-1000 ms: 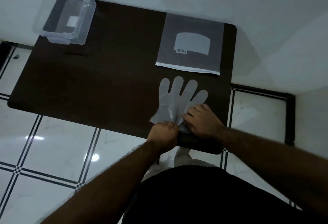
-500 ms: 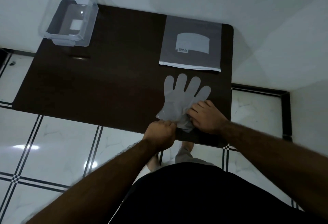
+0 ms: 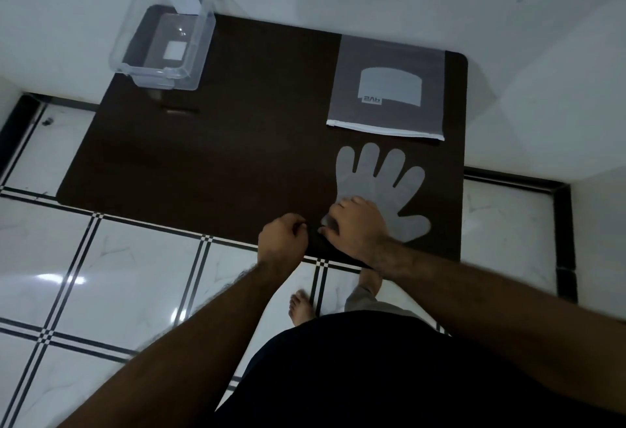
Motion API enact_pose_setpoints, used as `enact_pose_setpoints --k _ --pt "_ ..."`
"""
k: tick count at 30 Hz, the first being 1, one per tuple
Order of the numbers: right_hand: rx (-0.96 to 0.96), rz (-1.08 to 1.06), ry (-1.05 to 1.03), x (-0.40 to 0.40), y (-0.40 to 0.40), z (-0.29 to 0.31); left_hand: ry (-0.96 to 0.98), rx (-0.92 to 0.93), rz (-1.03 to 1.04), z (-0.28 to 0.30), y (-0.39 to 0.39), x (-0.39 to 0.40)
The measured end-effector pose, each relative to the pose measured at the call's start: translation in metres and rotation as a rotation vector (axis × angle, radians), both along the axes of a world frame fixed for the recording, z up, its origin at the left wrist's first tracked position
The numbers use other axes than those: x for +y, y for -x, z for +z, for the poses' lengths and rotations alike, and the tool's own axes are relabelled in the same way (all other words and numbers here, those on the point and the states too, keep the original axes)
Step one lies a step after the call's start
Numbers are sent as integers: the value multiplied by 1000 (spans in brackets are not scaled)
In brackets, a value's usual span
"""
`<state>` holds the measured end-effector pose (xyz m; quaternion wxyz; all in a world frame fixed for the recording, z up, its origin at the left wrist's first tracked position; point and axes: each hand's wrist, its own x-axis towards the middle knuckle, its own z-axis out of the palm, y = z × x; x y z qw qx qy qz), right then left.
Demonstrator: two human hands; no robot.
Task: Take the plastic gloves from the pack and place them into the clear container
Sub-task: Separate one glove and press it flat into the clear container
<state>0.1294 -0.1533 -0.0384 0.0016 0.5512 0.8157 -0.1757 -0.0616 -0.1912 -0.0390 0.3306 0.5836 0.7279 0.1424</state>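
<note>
One translucent plastic glove [image 3: 382, 187] lies flat on the dark table [image 3: 220, 156] near its front right corner, fingers pointing away from me and thumb to the right. My right hand [image 3: 355, 227] rests on the glove's cuff, its fingertips curled onto the cuff's left edge. Just left of the cuff, my left hand [image 3: 283, 236] is a closed fist with a small gap to the glove and nothing visible in it. Beyond the glove lies the grey zip pack [image 3: 386, 88]. The clear container [image 3: 159, 73] stands open at the far left corner.
The table stands against white walls at the back and right. Its front edge runs just under my hands. Below it are a white tiled floor with black lines and my bare feet [image 3: 299, 307].
The glove's crumpled cuff has been spread flat and its thumb now shows on the right. My left hand has let go of the cuff and drawn slightly left.
</note>
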Motion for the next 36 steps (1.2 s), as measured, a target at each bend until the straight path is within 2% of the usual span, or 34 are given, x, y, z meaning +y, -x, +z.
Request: enact_pose_setpoints --k 5,8,14,18,21,25,36 --pt "-46 -51 -26 -2 9 -3 49 -57 34 -3 3 0" --pt "0 -68 -16 -2 4 -5 81 -142 53 -3 -1 4" --pt "374 -257 171 -5 -16 -1 279 -528 214 -7 -23 17" --pt "542 -543 322 -11 -27 5 391 -796 376 -2 -43 28" --pt "680 -724 435 -13 -33 14 471 -917 360 -2 -54 34" --pt "807 -860 540 -16 -38 27 492 -947 326 2 -66 37" --pt "805 -981 622 -14 -48 35 488 -880 390 2 -79 36"
